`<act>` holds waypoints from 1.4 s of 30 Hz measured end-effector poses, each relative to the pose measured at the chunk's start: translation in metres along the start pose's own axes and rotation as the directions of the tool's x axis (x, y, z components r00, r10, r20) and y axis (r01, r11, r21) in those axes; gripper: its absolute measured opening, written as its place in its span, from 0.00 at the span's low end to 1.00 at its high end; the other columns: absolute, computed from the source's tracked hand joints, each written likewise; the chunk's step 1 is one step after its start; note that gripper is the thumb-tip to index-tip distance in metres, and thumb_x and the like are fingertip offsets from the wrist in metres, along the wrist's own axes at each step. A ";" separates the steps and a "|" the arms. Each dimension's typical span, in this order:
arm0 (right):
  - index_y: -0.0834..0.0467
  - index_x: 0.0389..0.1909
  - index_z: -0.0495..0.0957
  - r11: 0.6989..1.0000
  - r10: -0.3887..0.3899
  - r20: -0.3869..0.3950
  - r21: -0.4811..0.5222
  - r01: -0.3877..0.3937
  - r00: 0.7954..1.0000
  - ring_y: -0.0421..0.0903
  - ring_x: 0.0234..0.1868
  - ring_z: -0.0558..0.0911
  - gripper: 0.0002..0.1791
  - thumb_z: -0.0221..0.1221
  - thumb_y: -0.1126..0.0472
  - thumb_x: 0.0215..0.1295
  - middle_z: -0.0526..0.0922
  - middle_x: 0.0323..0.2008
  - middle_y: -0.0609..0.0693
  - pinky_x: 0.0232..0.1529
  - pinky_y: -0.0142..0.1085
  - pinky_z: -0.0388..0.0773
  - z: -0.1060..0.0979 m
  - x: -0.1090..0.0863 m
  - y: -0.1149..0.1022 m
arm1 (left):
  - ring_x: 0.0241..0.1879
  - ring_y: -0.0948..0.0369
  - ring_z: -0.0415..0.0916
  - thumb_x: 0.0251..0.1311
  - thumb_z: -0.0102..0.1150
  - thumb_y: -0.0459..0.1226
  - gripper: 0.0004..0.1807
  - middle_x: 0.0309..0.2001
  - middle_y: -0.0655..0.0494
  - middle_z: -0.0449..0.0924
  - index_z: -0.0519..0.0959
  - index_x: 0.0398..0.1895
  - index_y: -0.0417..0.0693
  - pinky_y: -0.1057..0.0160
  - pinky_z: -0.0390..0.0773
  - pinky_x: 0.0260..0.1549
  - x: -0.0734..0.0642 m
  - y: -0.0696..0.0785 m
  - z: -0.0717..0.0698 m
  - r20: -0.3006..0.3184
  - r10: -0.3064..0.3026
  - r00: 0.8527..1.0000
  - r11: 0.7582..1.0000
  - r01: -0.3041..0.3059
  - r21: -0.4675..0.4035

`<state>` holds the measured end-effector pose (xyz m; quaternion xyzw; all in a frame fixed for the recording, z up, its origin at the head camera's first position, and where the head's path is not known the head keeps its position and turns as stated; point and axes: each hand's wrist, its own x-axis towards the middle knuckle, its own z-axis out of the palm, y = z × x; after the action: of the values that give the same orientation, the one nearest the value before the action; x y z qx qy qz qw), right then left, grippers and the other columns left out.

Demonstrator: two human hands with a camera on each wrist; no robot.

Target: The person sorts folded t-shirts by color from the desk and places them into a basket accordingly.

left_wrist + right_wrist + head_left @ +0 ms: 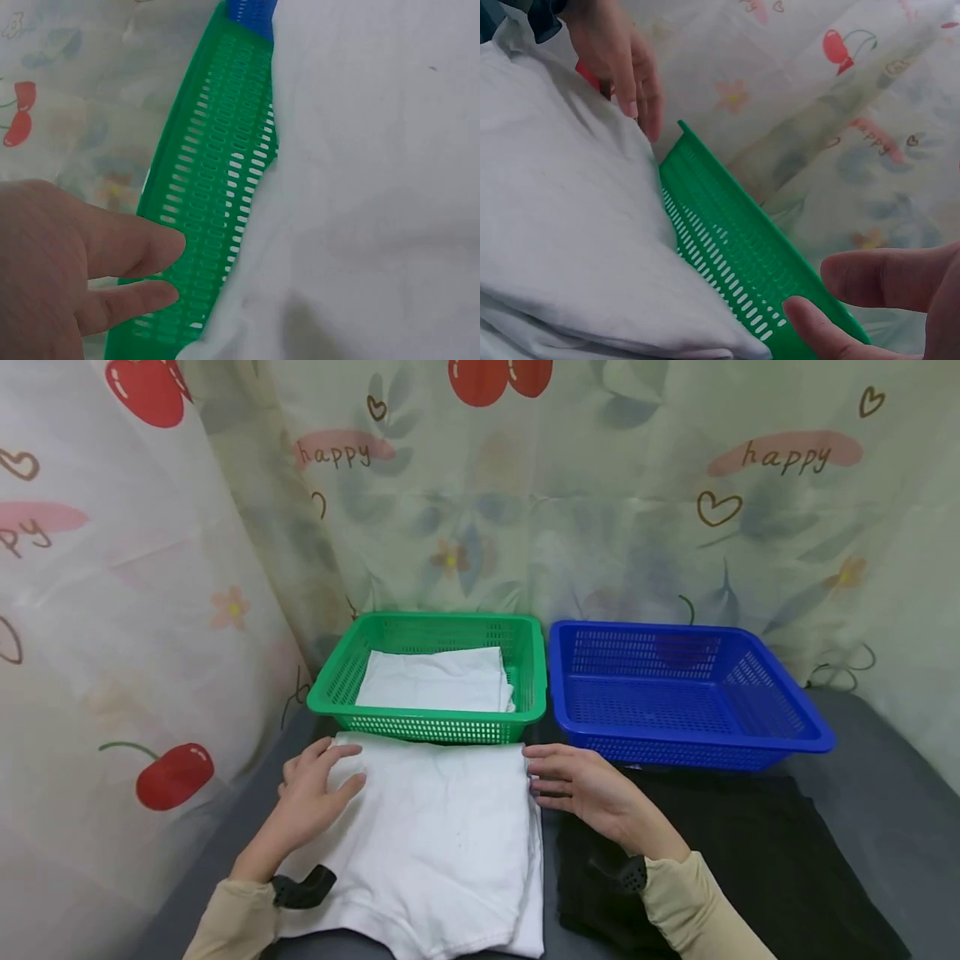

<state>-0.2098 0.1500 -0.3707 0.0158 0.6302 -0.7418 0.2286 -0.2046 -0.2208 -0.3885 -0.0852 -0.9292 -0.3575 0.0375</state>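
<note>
A white garment [442, 835], folded into a rough rectangle, lies on the dark table in front of a green basket [435, 727]. Its kind cannot be told from the folds. My left hand [318, 789] is at the garment's far left corner, thumb and fingers apart. At the far right corner is my right hand [588, 789], its fingers extended along the side edge. Neither hand grips the fabric. In the right wrist view, the thumb and a finger of the right hand [900, 296] stand apart in front of the basket.
Inside the green basket lies a folded white cloth [435, 681]. A blue basket [682, 739] stands beside it on the right. Black fabric [720, 860] lies flat on the right of the table. A patterned curtain [465, 527] hangs behind and at the left.
</note>
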 end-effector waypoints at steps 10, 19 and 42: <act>0.65 0.67 0.68 0.999 0.030 0.014 0.009 -0.031 0.999 0.56 0.55 0.71 0.22 0.51 0.65 0.74 0.68 0.62 0.60 0.60 0.52 0.68 0.001 0.006 0.012 | 0.68 0.39 0.55 0.71 0.55 0.45 0.25 0.66 0.37 0.66 0.72 0.65 0.42 0.34 0.58 0.60 -0.003 -0.020 -0.001 0.049 -0.110 0.993 0.994 0.111 -0.011; 0.64 0.62 0.74 0.995 0.055 -0.062 0.085 -0.050 0.997 0.57 0.55 0.72 0.20 0.56 0.62 0.72 0.70 0.59 0.60 0.57 0.50 0.71 0.003 0.013 0.015 | 0.69 0.40 0.54 0.71 0.54 0.46 0.23 0.68 0.38 0.64 0.74 0.64 0.44 0.35 0.57 0.62 -0.001 -0.024 -0.003 0.060 -0.155 0.986 0.984 0.160 -0.084; 0.60 0.57 0.80 0.998 -0.059 -0.123 -0.002 0.059 0.991 0.51 0.57 0.72 0.18 0.59 0.66 0.66 0.75 0.61 0.51 0.55 0.47 0.69 0.016 0.017 0.026 | 0.70 0.42 0.53 0.69 0.58 0.47 0.23 0.69 0.41 0.63 0.76 0.63 0.48 0.37 0.55 0.64 -0.002 -0.035 0.001 0.046 -0.159 0.986 0.974 0.164 -0.159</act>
<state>-0.2111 0.1267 -0.3970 0.0430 0.6429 -0.7463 0.1671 -0.2093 -0.2454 -0.4125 -0.0181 -0.9014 -0.4324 -0.0140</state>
